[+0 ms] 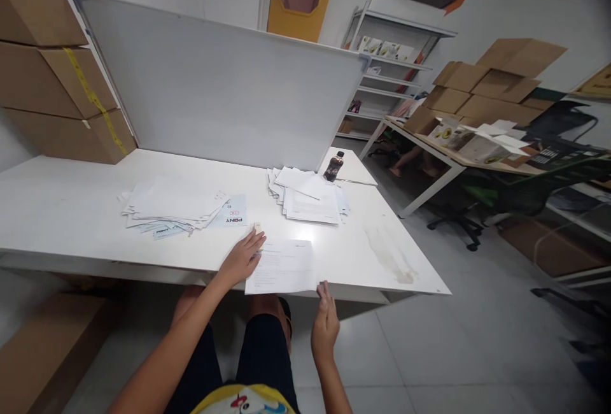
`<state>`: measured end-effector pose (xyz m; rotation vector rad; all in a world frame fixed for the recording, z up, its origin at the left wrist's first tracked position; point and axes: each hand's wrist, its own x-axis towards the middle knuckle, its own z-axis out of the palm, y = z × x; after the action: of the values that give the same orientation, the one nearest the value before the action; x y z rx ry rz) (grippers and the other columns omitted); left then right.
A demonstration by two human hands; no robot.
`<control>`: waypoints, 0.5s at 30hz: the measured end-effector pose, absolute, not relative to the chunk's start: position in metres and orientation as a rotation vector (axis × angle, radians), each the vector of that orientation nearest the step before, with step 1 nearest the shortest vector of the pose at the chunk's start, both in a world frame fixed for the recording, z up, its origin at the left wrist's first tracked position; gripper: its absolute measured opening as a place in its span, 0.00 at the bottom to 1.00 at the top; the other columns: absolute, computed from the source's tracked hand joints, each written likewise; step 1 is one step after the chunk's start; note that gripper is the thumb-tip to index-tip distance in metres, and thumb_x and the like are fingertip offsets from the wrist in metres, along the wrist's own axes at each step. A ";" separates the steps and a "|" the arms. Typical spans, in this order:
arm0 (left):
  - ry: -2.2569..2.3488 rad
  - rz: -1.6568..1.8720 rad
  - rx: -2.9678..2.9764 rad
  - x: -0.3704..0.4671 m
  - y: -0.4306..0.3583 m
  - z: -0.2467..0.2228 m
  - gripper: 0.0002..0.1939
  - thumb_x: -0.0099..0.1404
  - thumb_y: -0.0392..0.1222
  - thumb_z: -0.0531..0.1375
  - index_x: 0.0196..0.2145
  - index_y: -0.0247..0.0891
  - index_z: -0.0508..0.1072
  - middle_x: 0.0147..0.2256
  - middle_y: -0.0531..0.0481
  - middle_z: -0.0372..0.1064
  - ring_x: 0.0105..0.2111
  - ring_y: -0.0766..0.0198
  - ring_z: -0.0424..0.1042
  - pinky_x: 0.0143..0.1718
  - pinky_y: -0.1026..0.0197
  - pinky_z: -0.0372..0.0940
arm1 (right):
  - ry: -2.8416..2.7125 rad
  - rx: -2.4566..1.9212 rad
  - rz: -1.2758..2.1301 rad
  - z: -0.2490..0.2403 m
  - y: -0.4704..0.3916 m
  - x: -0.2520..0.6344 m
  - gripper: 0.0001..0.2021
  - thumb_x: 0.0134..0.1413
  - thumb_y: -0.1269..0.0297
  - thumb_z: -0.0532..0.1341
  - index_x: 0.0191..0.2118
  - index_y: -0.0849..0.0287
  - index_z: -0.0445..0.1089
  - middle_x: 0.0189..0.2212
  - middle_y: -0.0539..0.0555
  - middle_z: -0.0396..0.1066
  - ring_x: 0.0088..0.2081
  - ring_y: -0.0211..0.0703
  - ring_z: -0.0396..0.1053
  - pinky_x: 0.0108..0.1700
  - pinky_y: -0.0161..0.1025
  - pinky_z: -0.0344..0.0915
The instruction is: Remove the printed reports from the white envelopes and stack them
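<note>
A printed sheet of paper (281,267) lies at the front of the white table, its lower edge reaching the table's edge. My left hand (242,256) rests flat over the sheet's upper left side, fingers stretched out. Right at its fingertips is a small cream-coloured block (258,227); its exact kind is not clear. My right hand (325,323) is at the table's front edge, just off the sheet's lower right corner. Its fingers are extended and close together, with nothing visible in them.
Untidy paper stacks lie at left (167,200) and back right (312,200), the left one beside a pale blue printed sheet (231,211). A dark drink bottle (333,167) stands behind. A whiteboard (229,89) and cardboard boxes (62,95) border the table (348,261).
</note>
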<state>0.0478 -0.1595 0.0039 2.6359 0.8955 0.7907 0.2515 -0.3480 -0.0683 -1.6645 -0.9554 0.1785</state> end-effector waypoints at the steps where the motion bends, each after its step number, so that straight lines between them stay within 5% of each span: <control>1: 0.898 0.783 2.635 0.048 -0.160 0.004 0.25 0.70 0.42 0.48 0.63 0.40 0.56 0.63 0.47 0.56 0.65 0.55 0.47 0.62 0.46 0.55 | -0.852 -1.642 0.277 -0.067 -0.347 0.243 0.26 0.63 0.51 0.46 0.55 0.62 0.68 0.59 0.62 0.63 0.61 0.52 0.59 0.62 0.52 0.53; 6: 0.912 0.767 2.639 0.047 -0.162 0.006 0.24 0.71 0.44 0.47 0.62 0.40 0.58 0.62 0.47 0.56 0.65 0.55 0.47 0.61 0.46 0.56 | -0.333 -1.406 0.687 -0.061 -0.338 0.216 0.28 0.59 0.46 0.50 0.55 0.62 0.64 0.52 0.62 0.70 0.52 0.51 0.69 0.51 0.47 0.66; 11: 0.909 0.775 2.662 0.048 -0.160 0.006 0.23 0.71 0.44 0.47 0.62 0.40 0.59 0.62 0.47 0.57 0.65 0.56 0.48 0.61 0.47 0.56 | -0.276 -1.159 0.867 -0.053 -0.330 0.203 0.21 0.54 0.43 0.55 0.39 0.57 0.69 0.33 0.53 0.75 0.36 0.45 0.74 0.43 0.43 0.69; 15: 0.932 0.767 2.693 0.049 -0.161 0.004 0.22 0.71 0.42 0.45 0.61 0.41 0.60 0.61 0.48 0.59 0.65 0.56 0.49 0.60 0.48 0.56 | -0.362 -1.096 1.072 -0.040 -0.321 0.189 0.21 0.48 0.43 0.62 0.31 0.59 0.70 0.27 0.53 0.75 0.30 0.43 0.73 0.37 0.41 0.69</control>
<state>0.0490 -0.1607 0.0039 2.6931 0.9315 0.7667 0.1894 -0.3212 -0.0398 -1.0958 -0.3623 1.0723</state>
